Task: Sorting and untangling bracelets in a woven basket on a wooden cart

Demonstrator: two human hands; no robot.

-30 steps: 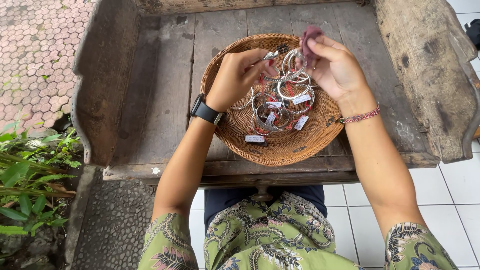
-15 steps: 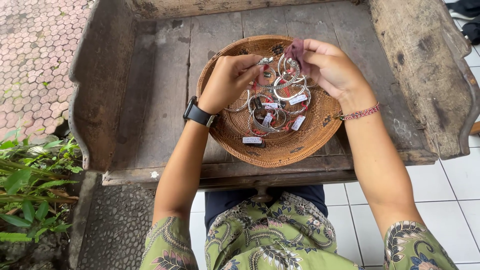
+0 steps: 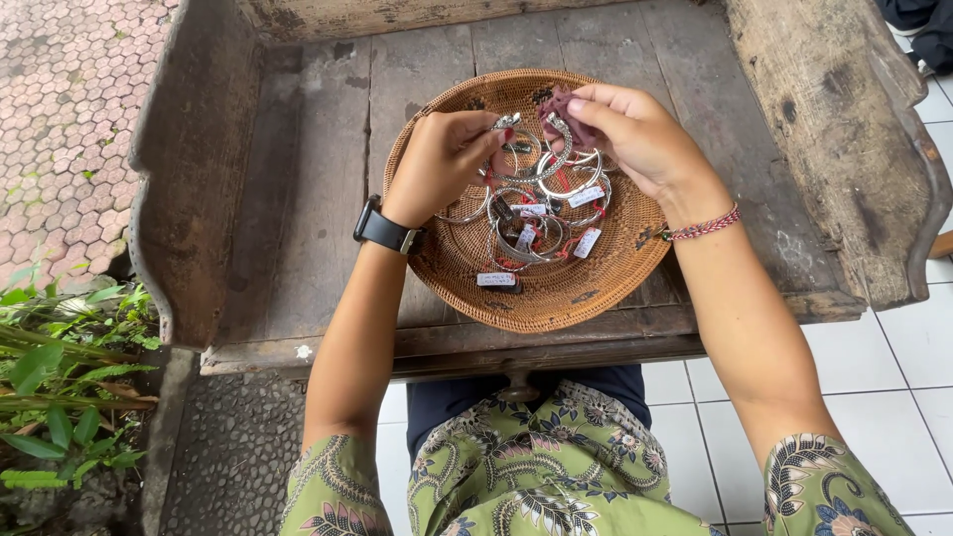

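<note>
At the far left, green leafy plants (image 3: 60, 397) grow beside a patch of reddish brick paving (image 3: 60, 109). Next comes the raised side of a weathered wooden bench (image 3: 298, 199), its grey planks bearing a round woven basket (image 3: 447, 258).

The left hand (image 3: 442, 164), with a black watch (image 3: 385, 229) on the wrist, hovers over the basket's left half — its fingers are curled shut, pinching one end of a silver bracelet (image 3: 551, 159). The bracelet arcs between the two hands, above the basket's middle. Under it lies a heap of other silver bangles (image 3: 526, 233), several with small white tags (image 3: 586, 241) and bits of red string; these crowd the basket floor directly below the held piece.

The right hand (image 3: 640, 139) is closed too, gripping the bracelet's other end together with a dark reddish cloth (image 3: 566, 104) — the cloth hides part of the fingertips. A pink braided wristband (image 3: 703, 226) circles that wrist.

Further right the bench's rough armrest (image 3: 834, 129) rises, then white floor tiles (image 3: 893, 367). Green patterned clothing (image 3: 556, 467) fills the bottom edge.
</note>
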